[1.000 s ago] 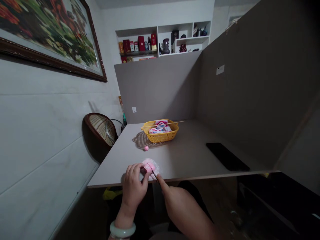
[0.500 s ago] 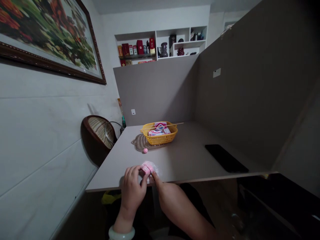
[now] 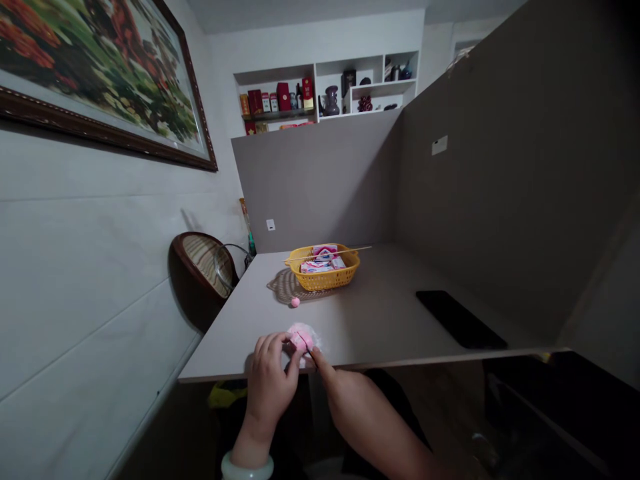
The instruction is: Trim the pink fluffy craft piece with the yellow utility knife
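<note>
A small pink block [image 3: 299, 341] sits near the front edge of the table, with whitish-pink flakes [image 3: 316, 339] around it on a clear sheet or loose bits. My left hand [image 3: 273, 365] closes on the block's left side, thumb and fingers pinching it. My right hand [image 3: 325, 370] grips a thin dark blade-like tool [image 3: 303, 337], its index finger stretched along it. The tool's tip lies across the top of the pink block; most of its handle is hidden in the hand. A little pink ball [image 3: 295, 303] rests farther back on the table.
Behind the ball stands a yellow basket [image 3: 327, 279] holding pink-and-white boxes [image 3: 320, 266], with a thin stick [image 3: 360, 249] across its rim. A flat black object [image 3: 457, 319] lies at the right. Grey panels [image 3: 320, 183] border the table [image 3: 373, 327]; a round brown object [image 3: 200, 280] leans at left.
The whole view has shifted slightly, so everything appears a little farther right. Both hands stay at the pink block, and the tool's tip has moved slightly over it.
</note>
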`<state>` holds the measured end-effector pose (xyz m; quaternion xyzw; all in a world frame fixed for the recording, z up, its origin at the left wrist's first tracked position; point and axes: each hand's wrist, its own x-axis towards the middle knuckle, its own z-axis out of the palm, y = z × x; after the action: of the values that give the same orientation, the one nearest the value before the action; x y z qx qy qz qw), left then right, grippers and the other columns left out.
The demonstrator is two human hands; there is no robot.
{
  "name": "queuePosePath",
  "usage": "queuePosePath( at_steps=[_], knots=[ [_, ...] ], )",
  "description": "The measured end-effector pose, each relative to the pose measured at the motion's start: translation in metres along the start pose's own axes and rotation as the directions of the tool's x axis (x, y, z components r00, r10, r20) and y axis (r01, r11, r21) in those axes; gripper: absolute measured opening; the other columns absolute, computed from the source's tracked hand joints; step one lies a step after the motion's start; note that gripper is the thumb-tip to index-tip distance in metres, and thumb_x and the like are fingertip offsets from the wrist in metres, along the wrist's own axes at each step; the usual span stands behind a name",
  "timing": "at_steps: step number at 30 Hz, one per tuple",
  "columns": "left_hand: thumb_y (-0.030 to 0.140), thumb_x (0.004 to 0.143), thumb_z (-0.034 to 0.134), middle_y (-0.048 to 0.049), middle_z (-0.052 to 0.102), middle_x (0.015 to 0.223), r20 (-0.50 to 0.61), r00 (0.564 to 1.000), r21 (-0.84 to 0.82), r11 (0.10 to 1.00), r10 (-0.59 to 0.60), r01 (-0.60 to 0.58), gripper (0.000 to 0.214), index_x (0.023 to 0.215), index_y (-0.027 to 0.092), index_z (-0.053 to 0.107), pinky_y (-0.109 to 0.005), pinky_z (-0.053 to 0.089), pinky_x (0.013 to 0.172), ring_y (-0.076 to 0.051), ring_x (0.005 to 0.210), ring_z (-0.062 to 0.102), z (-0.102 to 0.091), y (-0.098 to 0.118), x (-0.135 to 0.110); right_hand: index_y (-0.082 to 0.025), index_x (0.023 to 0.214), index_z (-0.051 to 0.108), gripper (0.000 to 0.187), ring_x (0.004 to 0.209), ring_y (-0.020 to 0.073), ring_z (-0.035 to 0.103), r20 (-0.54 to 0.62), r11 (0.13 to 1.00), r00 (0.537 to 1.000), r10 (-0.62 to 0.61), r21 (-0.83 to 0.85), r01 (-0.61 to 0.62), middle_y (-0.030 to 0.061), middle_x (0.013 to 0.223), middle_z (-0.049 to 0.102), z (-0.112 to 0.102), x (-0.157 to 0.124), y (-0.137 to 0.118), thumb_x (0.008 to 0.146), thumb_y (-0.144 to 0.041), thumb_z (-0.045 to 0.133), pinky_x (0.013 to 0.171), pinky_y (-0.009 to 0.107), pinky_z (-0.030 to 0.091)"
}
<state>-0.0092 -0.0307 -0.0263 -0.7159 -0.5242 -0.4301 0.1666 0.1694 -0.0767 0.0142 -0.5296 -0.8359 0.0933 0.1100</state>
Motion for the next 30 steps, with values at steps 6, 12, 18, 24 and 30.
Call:
queuePosePath(
  at_steps=[6,12,18,24,30],
  knots=[
    [0.036,0.092,0.054,-0.0097,0.067,0.098,0.0,1.0,0.005,1.0,0.004,-0.004,0.019,0.101,0.019,0.057,-0.041,0.052,0.081,-0.027,0.094,0.062,0.0,0.001,0.0,-0.015,0.154,0.027,0.074,0.073,0.0241,0.072,0.043,0.997,0.999,0.022,-0.081,-0.019,0.0122,0.088,0.076,-0.008,-0.006,-0.001,0.082,-0.001,0.038,0.054,0.027,0.041],
    [0.034,0.092,0.055,-0.0091,0.067,0.097,0.009,1.0,-0.004,1.0,-0.005,0.005,0.018,0.101,0.02,0.058,-0.04,0.052,0.08,-0.026,0.093,0.062,0.0,0.0,-0.001,-0.017,0.156,0.023,0.074,0.074,0.0218,0.073,-0.001,0.999,1.0,-0.006,-0.05,0.006,0.0104,0.088,0.077,0.002,0.002,0.004,0.085,-0.003,0.039,0.052,0.025,0.036],
    [0.034,0.092,0.056,-0.0088,0.065,0.098,0.026,1.0,-0.028,1.0,-0.009,0.009,0.018,0.101,0.019,0.057,-0.04,0.051,0.082,-0.025,0.094,0.06,0.0,0.0,-0.001,-0.018,0.155,0.025,0.071,0.076,0.0236,0.073,0.043,0.998,0.999,0.014,-0.065,-0.011,0.0118,0.09,0.077,0.0,-0.001,0.006,0.086,-0.005,0.038,0.052,0.025,0.037],
    [0.035,0.092,0.056,-0.0083,0.066,0.097,0.027,1.0,-0.033,0.999,-0.004,0.005,0.017,0.1,0.02,0.058,-0.038,0.051,0.079,-0.025,0.093,0.061,0.0,0.001,-0.002,-0.018,0.156,0.02,0.073,0.077,0.0242,0.073,0.05,1.0,0.999,0.015,-0.028,-0.014,0.0127,0.092,0.077,0.002,0.004,0.007,0.086,-0.005,0.038,0.055,0.025,0.04],
    [0.035,0.092,0.056,-0.0079,0.065,0.095,0.033,0.999,-0.058,0.998,-0.003,0.005,0.016,0.098,0.02,0.056,-0.038,0.051,0.078,-0.025,0.091,0.061,-0.004,0.003,-0.001,-0.018,0.155,0.025,0.07,0.074,0.0245,0.073,0.036,0.998,0.999,0.015,-0.065,-0.012,0.0122,0.087,0.077,0.0,0.0,0.008,0.087,-0.006,0.039,0.054,0.025,0.039]
  ],
)
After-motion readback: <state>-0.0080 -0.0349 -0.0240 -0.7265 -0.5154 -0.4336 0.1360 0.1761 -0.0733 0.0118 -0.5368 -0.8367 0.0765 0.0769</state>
